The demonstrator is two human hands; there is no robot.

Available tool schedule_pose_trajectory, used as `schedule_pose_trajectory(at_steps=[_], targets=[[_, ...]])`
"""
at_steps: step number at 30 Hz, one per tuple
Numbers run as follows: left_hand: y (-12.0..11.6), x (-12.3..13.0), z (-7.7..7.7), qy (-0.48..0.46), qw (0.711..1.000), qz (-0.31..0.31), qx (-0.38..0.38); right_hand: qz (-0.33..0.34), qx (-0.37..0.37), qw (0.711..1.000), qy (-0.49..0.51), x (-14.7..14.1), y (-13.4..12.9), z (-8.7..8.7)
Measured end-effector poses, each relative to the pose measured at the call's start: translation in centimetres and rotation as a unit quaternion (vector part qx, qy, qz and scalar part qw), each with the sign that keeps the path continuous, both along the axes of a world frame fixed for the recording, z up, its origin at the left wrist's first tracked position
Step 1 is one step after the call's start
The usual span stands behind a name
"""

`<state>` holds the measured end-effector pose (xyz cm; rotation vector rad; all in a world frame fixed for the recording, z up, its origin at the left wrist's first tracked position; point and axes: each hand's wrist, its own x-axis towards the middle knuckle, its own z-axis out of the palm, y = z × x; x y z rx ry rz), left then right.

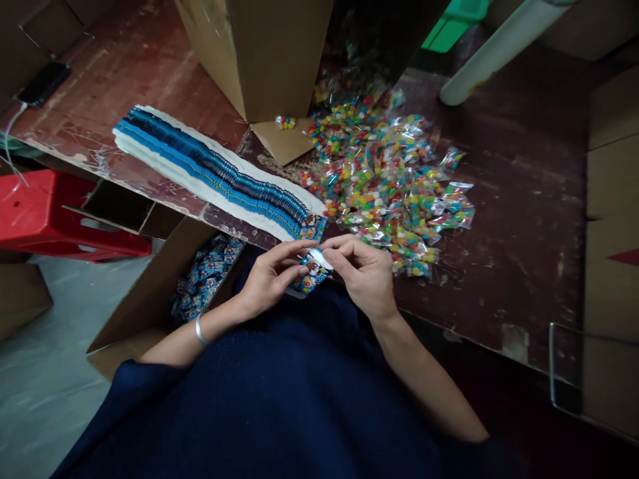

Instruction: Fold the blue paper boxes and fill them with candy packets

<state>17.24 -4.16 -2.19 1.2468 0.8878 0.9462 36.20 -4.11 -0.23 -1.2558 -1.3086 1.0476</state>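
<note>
Between my two hands, close to my body at the table's front edge, is a small blue printed packet with a white strip along its top. My left hand pinches it from the left, wearing a silver bangle on the wrist. From the right, my right hand grips its upper edge with thumb and bent fingers. Just beyond lies a long overlapping row of flat blue printed packets with white edges. To the right is a heap of clear bags of colourful candies.
An open cardboard box below the table edge holds several blue packets. A tall carton stands behind the row. There are a red stool, a phone, a white pole and a green bin.
</note>
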Motion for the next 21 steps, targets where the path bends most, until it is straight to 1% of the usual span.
schedule_pose_trajectory(at_steps=[1,3,6,8,11,14,17,21], targets=[[0.0,0.0,0.0,0.004,1.0,0.004,-0.006,-0.003,0.0,1.0,-0.003,0.0,-0.2,0.0],[0.0,0.0,0.0,0.01,1.0,0.01,-0.018,-0.002,-0.026,1.0,0.007,0.1,-0.3,-0.3],[0.1,0.1,-0.2,0.013,0.999,0.004,-0.032,0.025,-0.088,0.995,0.029,0.7,0.2,-0.8],[0.2,0.2,-0.2,0.013,0.999,-0.005,-0.036,0.04,-0.106,0.993,0.023,1.1,0.7,-0.9],[0.3,0.3,-0.2,0.01,0.999,-0.015,-0.049,0.045,-0.09,0.995,0.005,1.4,1.2,-0.8],[0.4,0.2,0.0,-0.005,0.997,-0.012,-0.071,0.072,-0.064,0.995,0.005,1.6,0.9,-0.7],[0.5,0.1,0.2,-0.021,0.996,-0.003,-0.091,0.097,-0.052,0.994,0.015,1.3,-0.2,-0.9],[0.4,0.2,-0.2,-0.038,0.994,-0.001,-0.107,0.082,-0.052,0.995,0.006,0.4,-2.1,-1.7]])
